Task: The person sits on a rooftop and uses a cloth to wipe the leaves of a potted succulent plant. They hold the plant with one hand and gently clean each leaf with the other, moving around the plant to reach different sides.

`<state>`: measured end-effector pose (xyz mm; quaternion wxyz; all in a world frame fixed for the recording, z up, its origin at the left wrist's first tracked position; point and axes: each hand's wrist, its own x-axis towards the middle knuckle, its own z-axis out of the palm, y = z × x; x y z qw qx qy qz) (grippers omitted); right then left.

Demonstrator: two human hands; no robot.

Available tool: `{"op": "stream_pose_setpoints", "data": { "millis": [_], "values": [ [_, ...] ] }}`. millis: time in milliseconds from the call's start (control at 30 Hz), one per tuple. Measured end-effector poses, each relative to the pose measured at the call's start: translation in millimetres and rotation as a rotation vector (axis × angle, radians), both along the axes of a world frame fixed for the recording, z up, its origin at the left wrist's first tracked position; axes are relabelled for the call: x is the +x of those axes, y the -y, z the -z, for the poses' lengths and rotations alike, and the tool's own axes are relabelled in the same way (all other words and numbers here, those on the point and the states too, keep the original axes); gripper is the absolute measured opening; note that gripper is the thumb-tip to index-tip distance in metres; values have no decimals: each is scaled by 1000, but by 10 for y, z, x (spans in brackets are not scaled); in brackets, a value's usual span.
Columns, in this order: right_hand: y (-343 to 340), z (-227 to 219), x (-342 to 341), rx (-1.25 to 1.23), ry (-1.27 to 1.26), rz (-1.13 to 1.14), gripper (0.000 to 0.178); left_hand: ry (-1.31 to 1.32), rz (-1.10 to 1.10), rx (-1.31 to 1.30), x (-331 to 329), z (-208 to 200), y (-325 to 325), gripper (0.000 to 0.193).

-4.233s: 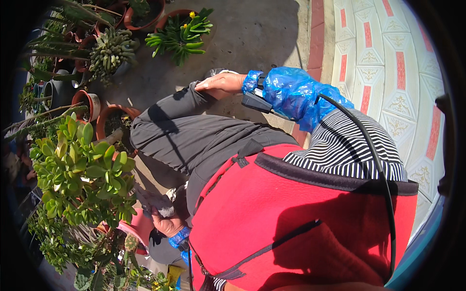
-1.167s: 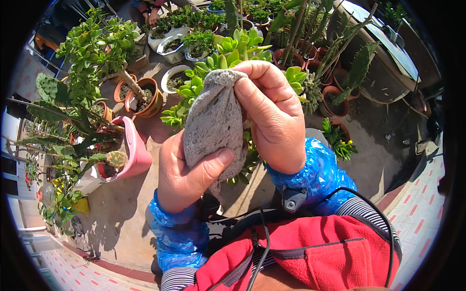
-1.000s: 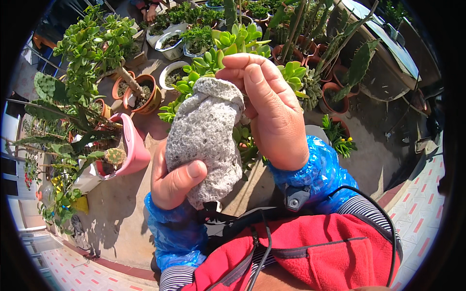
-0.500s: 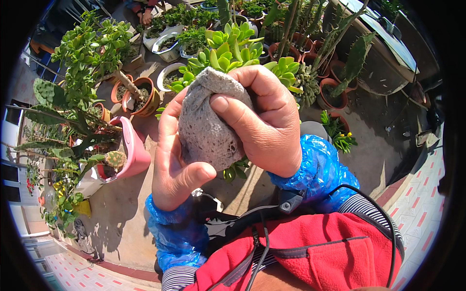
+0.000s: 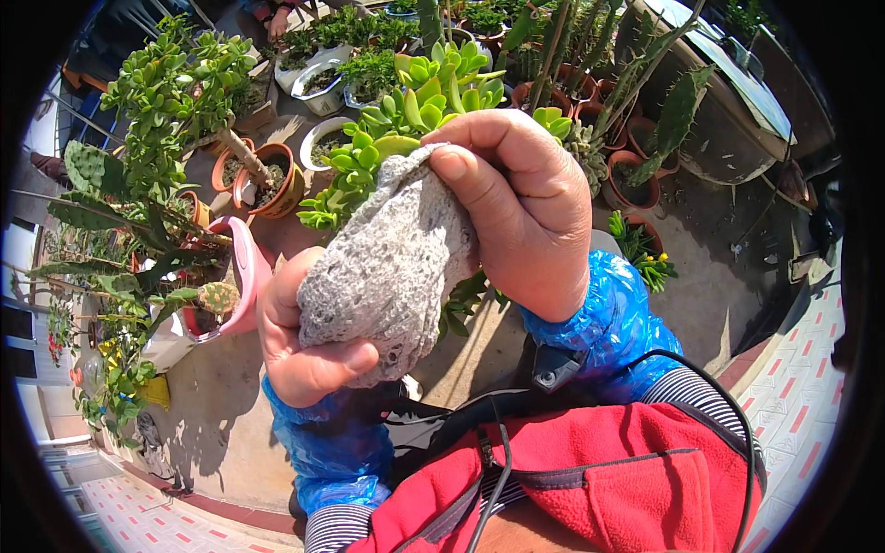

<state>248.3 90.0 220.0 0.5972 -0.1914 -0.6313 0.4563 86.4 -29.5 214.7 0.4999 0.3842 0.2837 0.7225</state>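
Between my hands, in front of my chest, is a crumpled grey cloth (image 5: 387,267) with a dark-speckled, rough surface. My left hand (image 5: 293,336) is closed on its lower left edge, the thumb lying across the front. At the upper right, my right hand (image 5: 530,212) pinches a corner between thumb and fingers. The cloth hangs slanted between the two grips, with folds near the right hand. Blue plastic sleeve covers (image 5: 608,318) wrap both forearms. Directly behind the cloth stands a jade-like succulent (image 5: 429,101) with broad green leaves; its pot is hidden.
To the left stand a pink planter (image 5: 251,267) with a cactus and a terracotta pot (image 5: 277,189). White pots (image 5: 318,88) and more cacti fill the far side. A small yellow-flowered plant (image 5: 645,253) is at right. At top left, another person's hand (image 5: 277,23) shows.
The grey cloth has gone from a gathered, rounded bundle to a longer, slanted shape. My left hand has moved down and left and closed on its edge; my right hand has shifted slightly right.
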Motion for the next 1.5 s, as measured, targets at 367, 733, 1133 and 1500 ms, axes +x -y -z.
{"op": "stream_pose_setpoints", "data": {
  "millis": [367,733,1133,1500],
  "values": [
    [331,317,-273,60,135,-220,20,-12,45,176,104,176,-197,59],
    [297,184,-145,-339,-33,-341,24,-133,-412,103,63,62,-136,50],
    [592,297,-340,-489,-358,-465,23,-319,-406,67,213,45,-161,76],
    [595,540,-463,-567,-373,-483,25,80,-527,-23,27,196,-217,47]
  ]
}}
